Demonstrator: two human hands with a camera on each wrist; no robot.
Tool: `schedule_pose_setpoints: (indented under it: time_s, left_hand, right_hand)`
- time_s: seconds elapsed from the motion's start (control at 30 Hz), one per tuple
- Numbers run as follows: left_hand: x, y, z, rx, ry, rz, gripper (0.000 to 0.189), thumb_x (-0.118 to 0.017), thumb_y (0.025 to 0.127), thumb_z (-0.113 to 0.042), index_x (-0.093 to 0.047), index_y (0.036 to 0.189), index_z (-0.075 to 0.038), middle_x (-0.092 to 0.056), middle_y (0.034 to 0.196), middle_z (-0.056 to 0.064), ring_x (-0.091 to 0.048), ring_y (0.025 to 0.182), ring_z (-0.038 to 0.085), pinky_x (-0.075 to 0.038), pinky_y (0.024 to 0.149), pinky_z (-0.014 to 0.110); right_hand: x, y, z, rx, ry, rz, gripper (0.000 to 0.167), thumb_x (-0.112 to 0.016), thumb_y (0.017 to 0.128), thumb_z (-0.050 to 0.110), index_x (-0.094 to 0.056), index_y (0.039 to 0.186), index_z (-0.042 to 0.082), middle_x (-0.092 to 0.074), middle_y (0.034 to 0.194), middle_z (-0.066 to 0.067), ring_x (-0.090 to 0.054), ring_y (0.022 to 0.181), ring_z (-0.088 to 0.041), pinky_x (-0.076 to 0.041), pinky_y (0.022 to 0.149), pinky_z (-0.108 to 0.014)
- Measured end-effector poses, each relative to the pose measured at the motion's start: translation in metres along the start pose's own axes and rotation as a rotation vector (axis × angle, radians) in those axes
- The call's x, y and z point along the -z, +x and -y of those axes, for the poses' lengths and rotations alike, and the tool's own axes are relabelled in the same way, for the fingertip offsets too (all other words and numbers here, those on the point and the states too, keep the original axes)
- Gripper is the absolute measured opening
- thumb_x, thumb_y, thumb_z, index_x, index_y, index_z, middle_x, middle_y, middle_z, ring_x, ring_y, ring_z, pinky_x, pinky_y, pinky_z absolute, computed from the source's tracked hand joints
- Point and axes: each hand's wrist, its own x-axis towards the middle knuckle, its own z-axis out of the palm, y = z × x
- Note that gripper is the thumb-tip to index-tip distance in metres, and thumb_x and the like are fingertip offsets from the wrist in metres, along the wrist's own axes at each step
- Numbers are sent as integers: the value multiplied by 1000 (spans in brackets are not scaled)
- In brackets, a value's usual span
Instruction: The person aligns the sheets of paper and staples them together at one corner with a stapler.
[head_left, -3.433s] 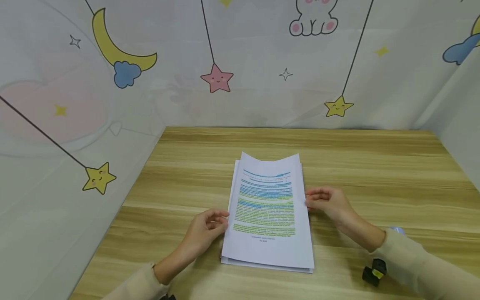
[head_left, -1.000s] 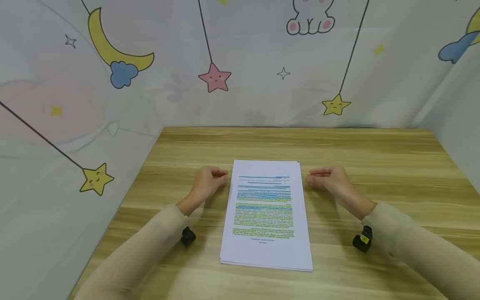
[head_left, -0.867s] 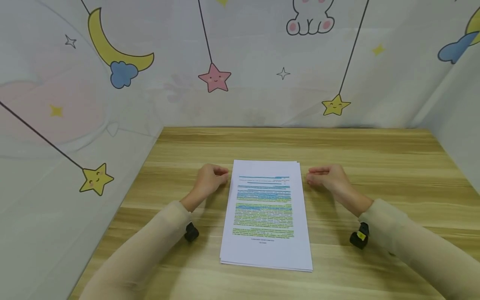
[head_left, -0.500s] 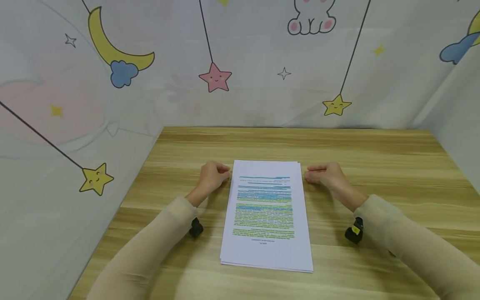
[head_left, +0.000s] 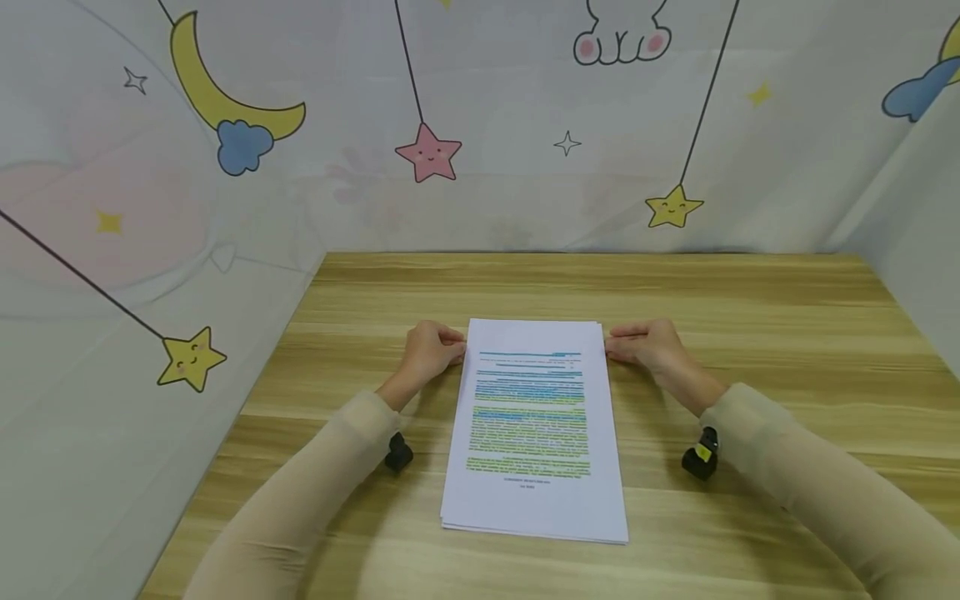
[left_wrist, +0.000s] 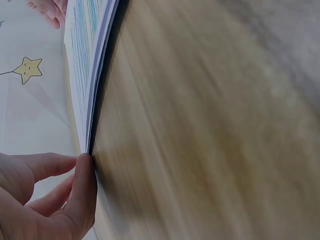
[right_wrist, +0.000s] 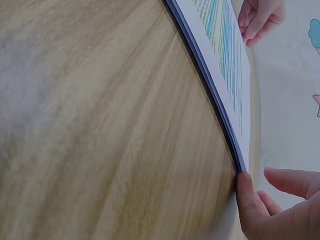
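A stack of printed paper (head_left: 532,508) lies on the wooden table, its top sheet marked with blue and green highlighter. My left hand (head_left: 429,350) touches the stack's left side near the far corner. In the left wrist view, that hand's thumb (left_wrist: 85,172) meets the edge of the sheets. On the opposite side my right hand (head_left: 654,346) touches the right edge at about the same height. The right wrist view shows its thumb (right_wrist: 244,187) against the sheets' edge, the forefinger (right_wrist: 290,181) apart from it. Neither hand's fingers are curled round the paper.
The wooden table (head_left: 787,333) extends around the stack on all sides. Behind it and to the left hangs a white cloth (head_left: 517,200) printed with stars, a moon and clouds. Small black devices hang under both wrists, one on the left (head_left: 398,452) and one on the right (head_left: 701,454).
The top sheet, bowed up at its far end earlier, now lies flat. Both hands have moved toward the far end of the stack, and lately inward until they meet its side edges.
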Motion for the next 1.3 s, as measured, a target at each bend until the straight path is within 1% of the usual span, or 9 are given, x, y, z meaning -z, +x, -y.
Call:
schedule_pose_setpoints:
  time_s: [0.1, 0.3, 0.53, 0.6, 1.0, 1.3]
  left_hand:
    - [-1, 1, 0, 9, -8, 3, 12, -75, 88, 0, -75, 98, 6, -74, 88, 16, -70, 70, 16, -58, 62, 21]
    - [-3, 3, 0, 23, -23, 9, 13, -76, 87, 0, -74, 99, 5, -74, 87, 15, -71, 73, 16, -58, 64, 21]
    - [-3, 3, -2, 14, 28, -6, 14, -77, 86, -2, -75, 98, 3, -74, 88, 13, -70, 78, 18, -55, 64, 20]
    - [-3, 3, -2, 14, 28, -10, 13, -77, 86, -2, -75, 98, 3, -74, 88, 13, -70, 79, 19, -54, 64, 21]
    - [-3, 5, -1, 24, 2, -8, 14, -79, 85, -3, -76, 97, 3, -75, 88, 13, -72, 80, 20, -56, 67, 23]
    - [-2, 4, -1, 24, 5, -12, 14, -80, 84, -4, -76, 97, 1, -75, 89, 12, -72, 83, 21, -57, 73, 28]
  right_hand:
    - [-2, 0, 0, 0, 11, -5, 43, -61, 96, -4, -47, 133, -21, -64, 119, -29, -70, 85, -9, -56, 87, -29]
    - [-4, 1, 0, -10, 68, -18, 42, -61, 96, -6, -47, 133, -21, -70, 104, -19, -70, 81, -9, -57, 85, -28]
    - [-5, 2, 0, -20, 107, -32, 42, -61, 95, -9, -47, 132, -22, -69, 95, -12, -70, 79, -8, -57, 83, -27]
    - [-5, 3, 0, -21, 115, -33, 42, -61, 95, -9, -47, 132, -22, -69, 94, -11, -70, 79, -8, -57, 84, -27]
    - [-4, 7, -1, -21, 110, -27, 42, -61, 95, -8, -47, 132, -21, -69, 98, -14, -71, 82, -10, -57, 86, -29]
    - [-6, 8, -2, -4, 75, -27, 42, -61, 95, -7, -47, 133, -21, -66, 108, -21, -70, 81, -10, -57, 85, -27]
